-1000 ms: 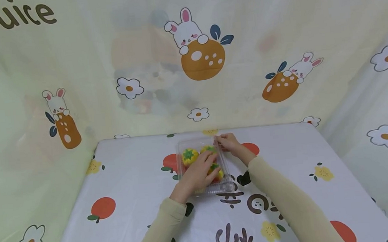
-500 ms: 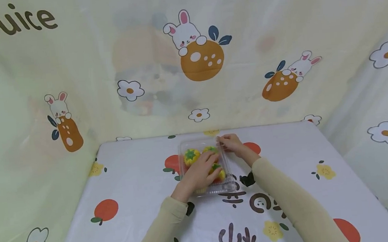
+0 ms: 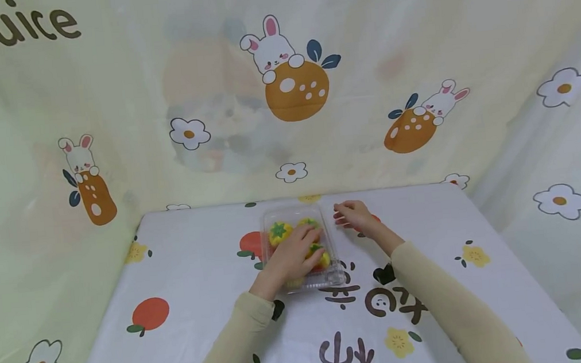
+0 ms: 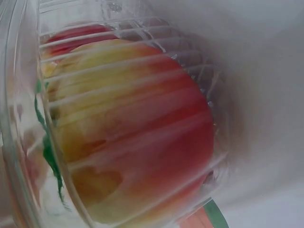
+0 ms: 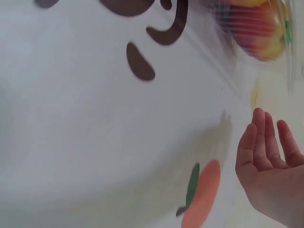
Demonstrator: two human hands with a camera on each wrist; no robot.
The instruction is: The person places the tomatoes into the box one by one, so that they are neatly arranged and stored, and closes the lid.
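A clear plastic clamshell box (image 3: pixel 336 277) stands on the table with its lid down. Inside are several round yellow-and-red fruits (image 3: pixel 279 234) with green leafy tops. My left hand (image 3: pixel 292 257) rests on the lid, fingers spread over the middle and partly hiding the fruits. Through the ribbed side wall, the left wrist view shows one fruit (image 4: pixel 137 128) large and close; the left fingers are out of that picture. Just right of the box's far right corner is my right hand (image 3: pixel 357 217), empty and apart from it. Its fingers look loosely bent in the right wrist view.
The white tablecloth (image 3: pixel 205 327) is printed with fruits, flowers and dark lettering. A pale printed curtain (image 3: pixel 239 186) hangs along the table's far edge, with more curtain at both sides.
My right hand has let go of the box's far right corner and moved a little to the right, fingers loosening. My left hand stays on the lid.
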